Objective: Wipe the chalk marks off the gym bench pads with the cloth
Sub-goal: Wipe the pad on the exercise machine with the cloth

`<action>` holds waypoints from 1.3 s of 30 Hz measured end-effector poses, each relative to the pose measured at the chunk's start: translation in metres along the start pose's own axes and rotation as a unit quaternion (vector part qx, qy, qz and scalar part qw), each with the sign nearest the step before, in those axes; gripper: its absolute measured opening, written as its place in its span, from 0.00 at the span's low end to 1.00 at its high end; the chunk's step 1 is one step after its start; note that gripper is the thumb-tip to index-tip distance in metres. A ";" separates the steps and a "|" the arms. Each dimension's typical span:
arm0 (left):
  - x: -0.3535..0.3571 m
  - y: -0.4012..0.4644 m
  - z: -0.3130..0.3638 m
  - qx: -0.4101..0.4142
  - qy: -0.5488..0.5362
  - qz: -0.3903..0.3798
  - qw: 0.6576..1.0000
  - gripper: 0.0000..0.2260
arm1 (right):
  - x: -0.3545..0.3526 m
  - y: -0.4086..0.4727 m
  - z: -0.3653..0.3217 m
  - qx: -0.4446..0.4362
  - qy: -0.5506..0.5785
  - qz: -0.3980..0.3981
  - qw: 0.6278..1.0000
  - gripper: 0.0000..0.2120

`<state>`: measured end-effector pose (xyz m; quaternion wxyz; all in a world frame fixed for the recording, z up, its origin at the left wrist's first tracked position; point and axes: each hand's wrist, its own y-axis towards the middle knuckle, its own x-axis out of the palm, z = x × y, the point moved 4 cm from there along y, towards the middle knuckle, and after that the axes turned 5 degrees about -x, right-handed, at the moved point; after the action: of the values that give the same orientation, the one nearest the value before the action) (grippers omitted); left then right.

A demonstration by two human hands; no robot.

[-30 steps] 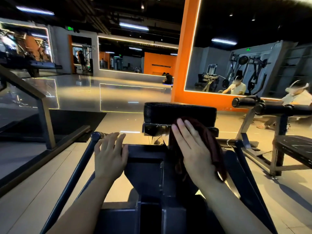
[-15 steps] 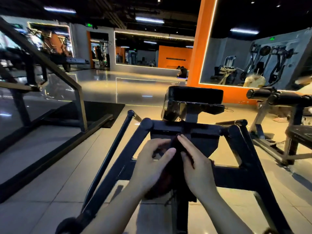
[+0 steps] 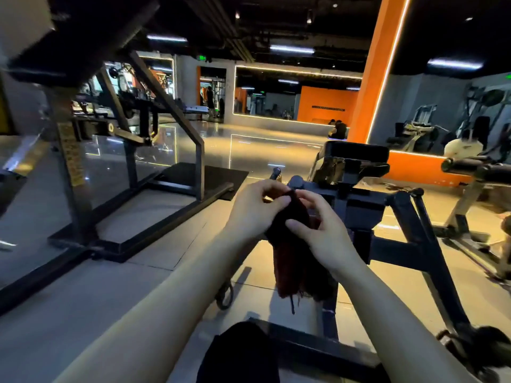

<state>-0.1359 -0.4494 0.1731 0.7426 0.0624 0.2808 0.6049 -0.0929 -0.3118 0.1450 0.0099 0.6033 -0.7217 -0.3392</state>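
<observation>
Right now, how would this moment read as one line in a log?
left hand: pinches cloth | right hand: holds cloth | cloth: hanging, off pad

Orange pillar (image 3: 372,78) stands right of centre, lit strip along its edge. Black floor mat (image 3: 218,178) lies under a dark steel frame (image 3: 166,106) at left. Polished floor (image 3: 249,142) reflects ceiling lights (image 3: 291,48). Orange wall (image 3: 326,103) far back. Seated person (image 3: 338,131) near pillar base; another in a light shirt (image 3: 463,147) at right.
</observation>
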 end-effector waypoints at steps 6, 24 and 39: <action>-0.085 -0.054 0.057 0.090 0.194 0.005 0.977 0.06 | 0.048 -0.028 -0.055 0.045 0.147 -0.100 0.983 0.22; -0.302 -0.203 0.018 -0.076 0.478 0.147 0.863 0.06 | 0.220 -0.050 -0.120 -0.132 -0.076 -0.251 0.956 0.07; -0.379 -0.185 -0.170 -0.202 0.452 0.187 0.849 0.04 | 0.366 0.021 -0.033 -0.083 -0.209 -0.281 0.933 0.04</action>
<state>-0.1016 -0.8934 0.0801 0.4031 -0.3180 0.4398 0.7368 -0.1970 -0.6482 0.0363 -0.1871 0.6937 -0.4776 -0.5056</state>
